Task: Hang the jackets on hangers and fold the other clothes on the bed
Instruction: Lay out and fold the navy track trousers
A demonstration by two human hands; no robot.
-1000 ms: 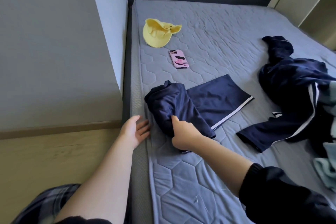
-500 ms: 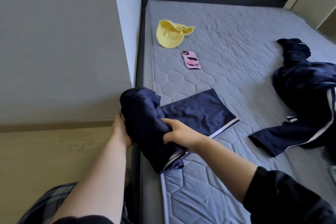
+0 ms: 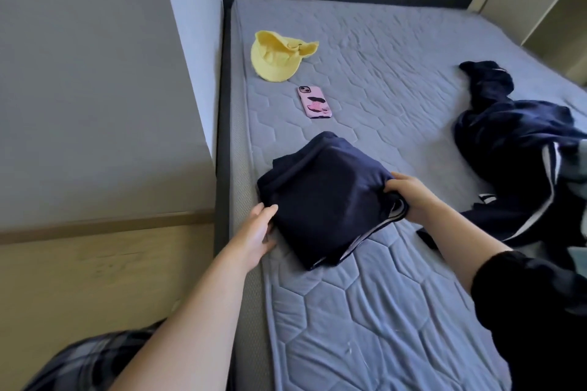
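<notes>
Head view: clothes pile (image 3: 514, 149) at right is cut off by the frame edge, so its item count cannot be told. One folded navy garment (image 3: 327, 200) lies near the left edge of the bed (image 3: 381, 311). The grip of the left hand (image 3: 257, 232) holds its left side, fingertips hidden. The right hand (image 3: 409, 197) pinches its right corner. One hat (image 3: 276, 55) and one phone (image 3: 314, 101) lie beyond.

we folded the navy garment (image 3: 327, 197) over its flat half | bundle now lies between our fingers (image 3: 268, 211) | left hand (image 3: 259, 232) shifted onto its edge
</notes>
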